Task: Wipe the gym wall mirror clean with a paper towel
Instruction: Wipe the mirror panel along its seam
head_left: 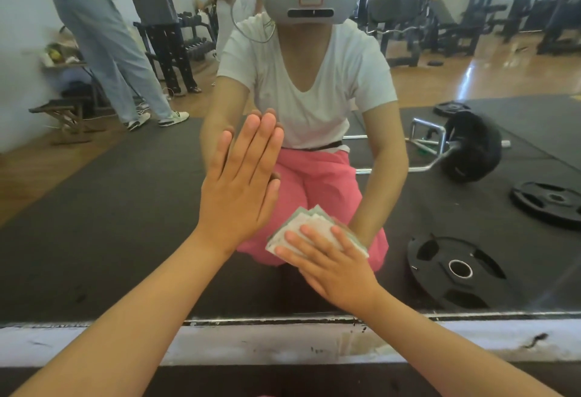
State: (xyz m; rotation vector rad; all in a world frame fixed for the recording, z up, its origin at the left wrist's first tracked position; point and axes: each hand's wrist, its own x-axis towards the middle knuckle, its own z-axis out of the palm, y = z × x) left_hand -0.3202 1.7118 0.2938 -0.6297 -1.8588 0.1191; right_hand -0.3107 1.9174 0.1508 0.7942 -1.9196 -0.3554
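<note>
The right hand (336,270) is covering the lower part of the paper towel (303,220), while the mirror (125,192) is running off the top and both side edges.

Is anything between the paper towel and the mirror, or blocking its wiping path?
Nothing visible separates them: the right hand presses the folded paper towel flat on the mirror. The left hand lies flat on the glass up-left of the towel, so a stroke that way would meet it.
</note>
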